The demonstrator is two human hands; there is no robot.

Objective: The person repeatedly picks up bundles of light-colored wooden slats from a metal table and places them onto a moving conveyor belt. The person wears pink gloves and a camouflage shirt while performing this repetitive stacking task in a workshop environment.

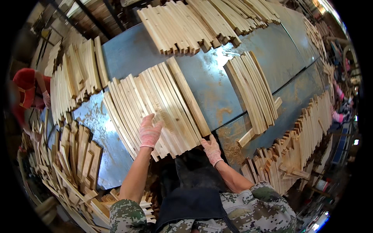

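Note:
A row of pale wooden strips (155,105) lies side by side on the metal table in front of me. My left hand (150,133), in a pinkish-white work glove, is over the near part of this row with its fingers spread; whether it touches the wood is unclear. At the row's right side, one thicker strip (189,97) sits slightly apart and reaches farther out at the far end. My right hand (212,150), gloved alike, has its fingers and thumb around that strip's near end.
The blue-grey metal table (206,83) has sawdust and a seam. More strips are stacked at the far side (178,27), on the right (252,93) and at the left (79,73). Loose pieces (75,155) pile up lower left. A person in red (27,89) stands at the left.

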